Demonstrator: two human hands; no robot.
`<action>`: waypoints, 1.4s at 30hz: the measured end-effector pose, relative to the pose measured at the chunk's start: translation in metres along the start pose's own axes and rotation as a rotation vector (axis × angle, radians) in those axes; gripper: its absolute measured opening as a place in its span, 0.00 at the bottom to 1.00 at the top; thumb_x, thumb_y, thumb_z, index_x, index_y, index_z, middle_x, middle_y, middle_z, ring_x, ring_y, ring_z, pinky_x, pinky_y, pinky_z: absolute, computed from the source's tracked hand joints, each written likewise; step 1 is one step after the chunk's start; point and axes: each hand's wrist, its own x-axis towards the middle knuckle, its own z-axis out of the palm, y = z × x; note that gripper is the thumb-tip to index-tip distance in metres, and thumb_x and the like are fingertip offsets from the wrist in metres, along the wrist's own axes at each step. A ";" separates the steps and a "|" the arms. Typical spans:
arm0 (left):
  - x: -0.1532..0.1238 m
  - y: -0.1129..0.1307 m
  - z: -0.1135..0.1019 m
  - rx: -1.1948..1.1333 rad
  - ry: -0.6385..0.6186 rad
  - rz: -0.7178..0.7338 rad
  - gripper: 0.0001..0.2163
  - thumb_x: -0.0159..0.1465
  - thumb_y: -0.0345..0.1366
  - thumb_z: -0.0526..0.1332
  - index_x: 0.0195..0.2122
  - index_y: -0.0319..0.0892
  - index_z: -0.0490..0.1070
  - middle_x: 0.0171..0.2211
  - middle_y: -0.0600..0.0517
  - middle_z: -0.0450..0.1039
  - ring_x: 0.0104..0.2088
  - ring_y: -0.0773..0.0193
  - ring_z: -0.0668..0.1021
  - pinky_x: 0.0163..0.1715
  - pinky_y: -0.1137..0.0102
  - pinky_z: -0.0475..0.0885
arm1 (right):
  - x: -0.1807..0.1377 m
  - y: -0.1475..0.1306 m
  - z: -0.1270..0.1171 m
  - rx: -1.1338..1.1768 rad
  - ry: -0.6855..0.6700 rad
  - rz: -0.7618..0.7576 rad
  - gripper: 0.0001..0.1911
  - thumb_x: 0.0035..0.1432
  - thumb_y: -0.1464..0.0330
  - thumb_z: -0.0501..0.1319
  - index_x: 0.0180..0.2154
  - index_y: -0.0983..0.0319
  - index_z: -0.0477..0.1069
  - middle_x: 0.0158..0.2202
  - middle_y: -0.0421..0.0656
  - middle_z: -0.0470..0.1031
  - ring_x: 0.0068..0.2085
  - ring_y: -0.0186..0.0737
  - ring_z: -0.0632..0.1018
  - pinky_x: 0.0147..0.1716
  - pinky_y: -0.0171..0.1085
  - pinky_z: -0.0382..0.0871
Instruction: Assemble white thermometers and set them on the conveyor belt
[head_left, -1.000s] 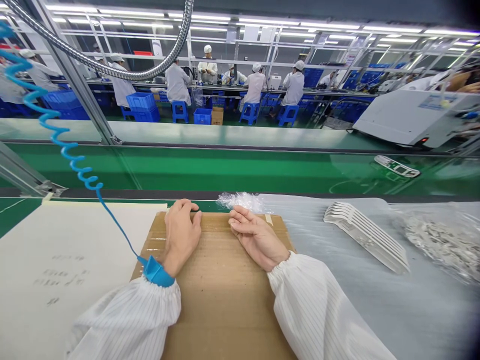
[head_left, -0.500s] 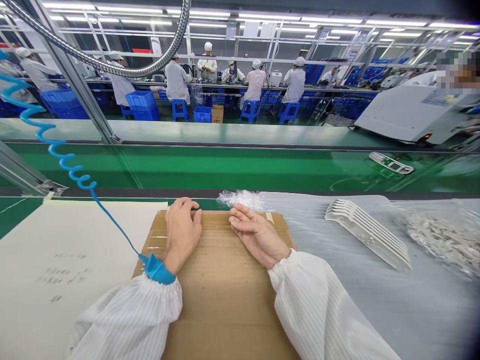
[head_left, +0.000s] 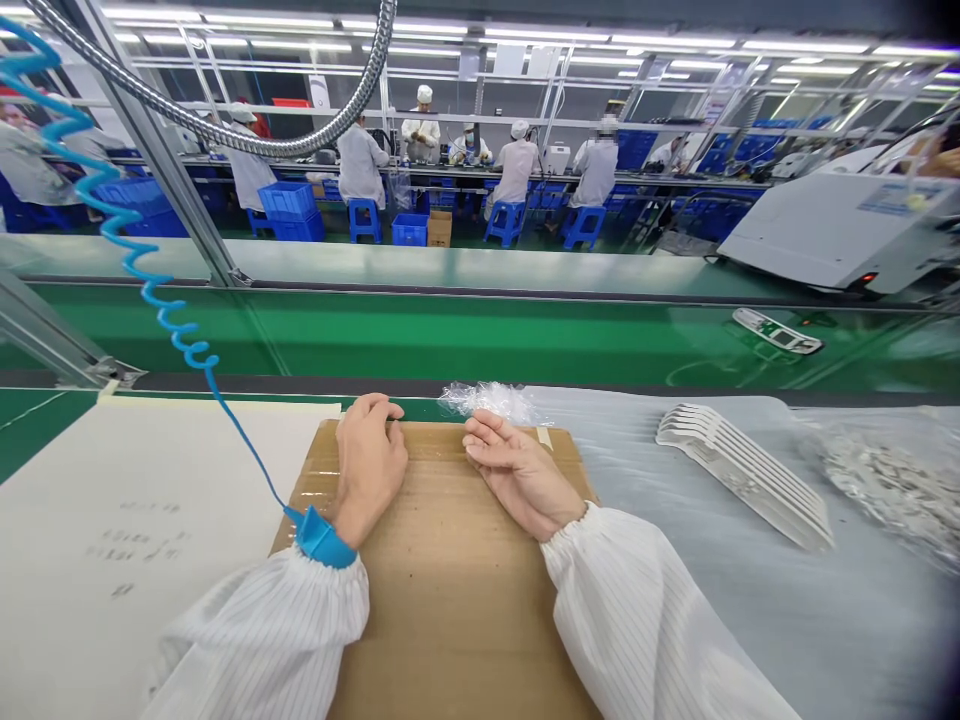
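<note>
My left hand [head_left: 370,455] rests on the upper left part of a flat sheet of cardboard [head_left: 457,600], its fingers loosely bent over the far edge. A blue wrist strap [head_left: 324,540] with a coiled blue cord [head_left: 180,330] is around that wrist. On the cardboard's upper right side lies my right hand [head_left: 521,470], turned on its edge with relaxed, half-curled fingers. I see nothing held in either hand. Crumpled clear plastic [head_left: 495,402] sits just beyond the right fingertips.
Nested white plastic parts [head_left: 742,475] lie to the right, beside a clear bag of small pieces [head_left: 885,485]. A white panel [head_left: 778,331] rests on the green belt [head_left: 480,335]. A white machine [head_left: 832,230] stands behind. Several people sit at a far line.
The view has shifted slightly, moving most of the scene right. Against its surroundings, the white panel on the belt has slid a little left. Both hands keep their pose on the cardboard.
</note>
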 end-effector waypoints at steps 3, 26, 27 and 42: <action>0.000 0.001 0.000 -0.004 0.017 -0.003 0.08 0.61 0.28 0.54 0.36 0.41 0.73 0.47 0.44 0.73 0.51 0.51 0.75 0.54 0.54 0.69 | 0.000 0.001 -0.001 -0.006 -0.004 0.000 0.24 0.36 0.81 0.74 0.38 0.59 0.77 0.39 0.39 0.77 0.38 0.31 0.76 0.45 0.33 0.70; 0.002 0.003 -0.003 -0.039 0.066 0.044 0.18 0.50 0.18 0.51 0.35 0.39 0.74 0.47 0.44 0.73 0.49 0.54 0.77 0.53 0.59 0.72 | 0.001 0.001 -0.001 0.025 -0.012 0.004 0.25 0.34 0.81 0.75 0.37 0.60 0.79 0.38 0.38 0.79 0.37 0.29 0.77 0.42 0.29 0.70; 0.002 0.004 -0.003 -0.044 0.064 0.037 0.17 0.51 0.18 0.51 0.34 0.39 0.74 0.48 0.44 0.73 0.49 0.55 0.77 0.51 0.60 0.73 | 0.001 0.001 -0.001 0.025 -0.011 0.005 0.25 0.33 0.81 0.75 0.37 0.60 0.79 0.38 0.38 0.79 0.37 0.29 0.77 0.42 0.29 0.70; 0.001 0.008 -0.007 -0.116 0.074 0.016 0.12 0.54 0.21 0.55 0.34 0.39 0.73 0.46 0.46 0.73 0.31 0.65 0.76 0.37 0.65 0.76 | 0.001 0.000 0.000 0.035 -0.008 -0.001 0.26 0.32 0.81 0.75 0.38 0.61 0.78 0.38 0.39 0.78 0.37 0.30 0.76 0.42 0.30 0.70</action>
